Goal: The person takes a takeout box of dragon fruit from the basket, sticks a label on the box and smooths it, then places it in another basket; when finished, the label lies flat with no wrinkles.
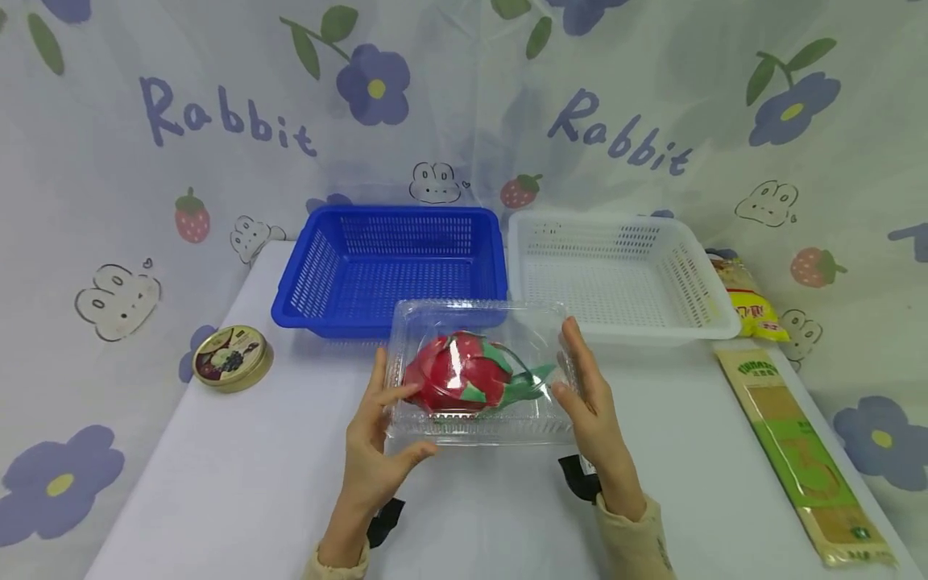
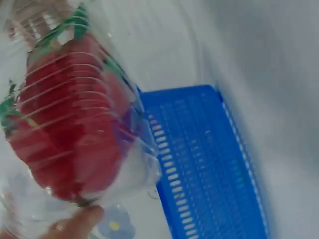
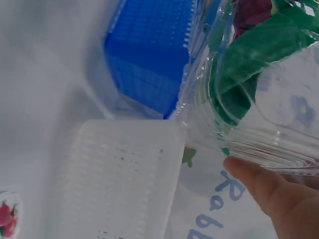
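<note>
A clear plastic clamshell box [image 1: 536, 435] with a red and green dragon fruit [image 1: 460, 374] inside is held between both hands, raised in front of the two baskets. My left hand [image 1: 373, 451] grips its left end, one finger lying over the front and the thumb spread below the lower edge. At the right end, my right hand [image 1: 598, 411] holds the box with the thumb on the near face and fingers up along the side. The dragon fruit [image 2: 70, 124] shows close up through the ribbed plastic in the left wrist view.
Behind the box stand a blue basket [image 1: 290, 316] and, right of it, a white basket [image 1: 725, 322]. A round gold tin [image 1: 232, 358] sits at the left. Along the right edge lie a yellow snack bag [image 1: 754, 310] and a long green-labelled noodle packet [image 1: 805, 459]. A printed curtain hangs behind.
</note>
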The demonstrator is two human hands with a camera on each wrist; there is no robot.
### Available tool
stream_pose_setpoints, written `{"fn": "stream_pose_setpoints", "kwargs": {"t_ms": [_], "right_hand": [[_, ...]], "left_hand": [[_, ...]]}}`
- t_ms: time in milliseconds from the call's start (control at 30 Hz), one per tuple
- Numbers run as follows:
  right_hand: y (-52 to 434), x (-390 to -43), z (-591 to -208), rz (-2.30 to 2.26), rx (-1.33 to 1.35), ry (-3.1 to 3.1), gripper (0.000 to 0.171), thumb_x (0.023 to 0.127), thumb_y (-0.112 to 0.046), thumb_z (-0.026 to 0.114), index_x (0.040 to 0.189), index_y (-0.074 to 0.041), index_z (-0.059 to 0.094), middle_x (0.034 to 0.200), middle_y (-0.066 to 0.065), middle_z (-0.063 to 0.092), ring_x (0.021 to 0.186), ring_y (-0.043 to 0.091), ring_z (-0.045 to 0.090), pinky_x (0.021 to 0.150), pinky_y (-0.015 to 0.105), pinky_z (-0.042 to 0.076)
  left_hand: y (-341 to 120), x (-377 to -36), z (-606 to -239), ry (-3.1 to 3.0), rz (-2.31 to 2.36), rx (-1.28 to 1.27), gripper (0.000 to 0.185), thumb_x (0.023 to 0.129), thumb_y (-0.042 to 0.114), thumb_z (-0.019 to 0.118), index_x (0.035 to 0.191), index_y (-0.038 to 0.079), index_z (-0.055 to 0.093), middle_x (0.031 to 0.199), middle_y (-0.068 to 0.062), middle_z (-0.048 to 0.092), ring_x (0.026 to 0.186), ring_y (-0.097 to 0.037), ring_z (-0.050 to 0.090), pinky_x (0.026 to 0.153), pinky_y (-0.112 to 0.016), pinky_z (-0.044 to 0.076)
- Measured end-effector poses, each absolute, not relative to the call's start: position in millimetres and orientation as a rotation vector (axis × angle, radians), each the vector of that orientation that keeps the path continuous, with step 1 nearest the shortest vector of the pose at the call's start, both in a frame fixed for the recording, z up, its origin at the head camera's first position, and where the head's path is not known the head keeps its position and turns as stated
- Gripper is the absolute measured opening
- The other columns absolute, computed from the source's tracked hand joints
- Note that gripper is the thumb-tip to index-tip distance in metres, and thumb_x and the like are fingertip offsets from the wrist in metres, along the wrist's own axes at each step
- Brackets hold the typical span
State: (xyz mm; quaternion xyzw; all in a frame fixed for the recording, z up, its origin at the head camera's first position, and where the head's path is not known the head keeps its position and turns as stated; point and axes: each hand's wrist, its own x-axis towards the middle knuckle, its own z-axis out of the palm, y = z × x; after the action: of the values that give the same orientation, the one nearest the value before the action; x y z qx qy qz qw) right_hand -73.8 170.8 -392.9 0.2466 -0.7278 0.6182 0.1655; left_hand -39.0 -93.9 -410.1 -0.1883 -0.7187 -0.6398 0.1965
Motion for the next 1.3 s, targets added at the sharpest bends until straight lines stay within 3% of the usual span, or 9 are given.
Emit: {"fn": "stream_pose_setpoints", "kwargs": {"t_ms": [100, 200, 300, 467, 567, 700, 1100, 1167, 1300], "right_hand": [[168.2, -69.2, -399.5, 1.704, 0.730, -2.081, 0.069, 0.084, 0.011, 0.044, 0.149, 0.008, 0.024, 0.157, 0.032, 0.013, 0.151, 0.012, 0.015, 0.120, 0.015, 0.015], [163.9, -64.0, -408.8, 1.691, 0.731, -2.084, 0.071, 0.081, 0.009, 0.045, 0.149, 0.008, 0.024, 0.158, 0.031, 0.012, 0.152, 0.016, 0.012, 0.120, 0.017, 0.013], [161.7, -58.2, -416.9, 1.684, 0.714, -2.102, 0.071, 0.081, 0.007, 0.045, 0.149, 0.007, 0.025, 0.157, 0.032, 0.012, 0.152, 0.019, 0.011, 0.121, 0.018, 0.012], [162.5, -45.2, -428.1, 1.670, 0.673, -2.213, 0.070, 0.085, 0.001, 0.047, 0.151, 0.003, 0.025, 0.161, 0.024, 0.010, 0.153, 0.019, 0.008, 0.120, 0.016, 0.012], [163.0, -38.8, -435.4, 1.655, 0.653, -2.259, 0.070, 0.085, 0.001, 0.049, 0.151, 0.002, 0.026, 0.161, 0.024, 0.009, 0.153, 0.017, 0.008, 0.119, 0.014, 0.012], [162.6, -34.2, -443.1, 1.569, 0.638, -2.295, 0.070, 0.084, -0.001, 0.051, 0.150, 0.002, 0.029, 0.160, 0.027, 0.012, 0.152, 0.015, 0.010, 0.117, 0.012, 0.011], [170.2, -32.1, -450.5, 1.386, 0.638, -2.424, 0.072, 0.084, -0.010, 0.058, 0.150, -0.001, 0.031, 0.158, 0.029, 0.015, 0.152, 0.015, 0.010, 0.117, 0.013, 0.008], [172.1, -31.7, -450.4, 1.360, 0.627, -2.493, 0.073, 0.085, -0.011, 0.059, 0.151, -0.003, 0.029, 0.160, 0.026, 0.012, 0.152, 0.015, 0.008, 0.119, 0.019, 0.010], [175.1, -31.7, -450.9, 1.270, 0.622, -2.616, 0.074, 0.089, -0.017, 0.061, 0.153, -0.005, 0.026, 0.162, 0.021, 0.011, 0.151, 0.026, 0.015, 0.115, 0.052, 0.029]], "left_hand": [[-89.9, -29.4, -409.3, -2.057, -1.898, -0.267, 0.072, 0.076, -0.002, 0.077, 0.141, 0.002, 0.046, 0.162, -0.014, 0.019, 0.150, -0.035, 0.015, 0.117, -0.056, 0.018], [-86.2, -24.2, -409.4, -2.150, -1.849, -0.087, 0.085, 0.077, -0.003, 0.075, 0.150, 0.010, 0.034, 0.160, -0.010, 0.027, 0.148, -0.032, 0.023, 0.118, -0.030, 0.025], [-84.4, -18.8, -414.8, -2.240, -1.759, -0.039, 0.094, 0.075, 0.003, 0.078, 0.154, 0.014, 0.027, 0.159, -0.008, 0.030, 0.147, -0.029, 0.028, 0.112, -0.018, 0.027], [-83.7, -8.9, -426.8, -2.384, -1.567, -0.032, 0.098, 0.071, 0.014, 0.083, 0.152, 0.008, 0.028, 0.158, -0.014, 0.031, 0.144, -0.035, 0.032, 0.110, -0.024, 0.028], [-84.2, -5.5, -432.5, -2.433, -1.493, -0.053, 0.098, 0.070, 0.019, 0.085, 0.151, 0.005, 0.032, 0.156, -0.017, 0.033, 0.142, -0.038, 0.035, 0.108, -0.039, 0.036], [-84.3, -2.9, -439.2, -2.457, -1.456, -0.076, 0.097, 0.069, 0.023, 0.086, 0.150, 0.006, 0.035, 0.157, -0.016, 0.033, 0.142, -0.040, 0.034, 0.102, -0.061, 0.037], [-81.3, 1.2, -449.8, -2.536, -1.459, -0.064, 0.092, 0.073, 0.026, 0.084, 0.149, 0.008, 0.037, 0.159, -0.014, 0.027, 0.140, -0.045, 0.033, 0.099, -0.063, 0.039], [-82.0, 2.5, -447.7, -2.605, -1.440, -0.029, 0.090, 0.076, 0.030, 0.081, 0.151, 0.013, 0.034, 0.161, -0.011, 0.023, 0.141, -0.044, 0.033, 0.098, -0.066, 0.039], [-83.9, 5.6, -439.7, -2.758, -1.356, 0.053, 0.087, 0.082, 0.042, 0.075, 0.153, 0.023, 0.029, 0.163, -0.008, 0.018, 0.140, -0.045, 0.035, 0.089, -0.071, 0.044]]}}
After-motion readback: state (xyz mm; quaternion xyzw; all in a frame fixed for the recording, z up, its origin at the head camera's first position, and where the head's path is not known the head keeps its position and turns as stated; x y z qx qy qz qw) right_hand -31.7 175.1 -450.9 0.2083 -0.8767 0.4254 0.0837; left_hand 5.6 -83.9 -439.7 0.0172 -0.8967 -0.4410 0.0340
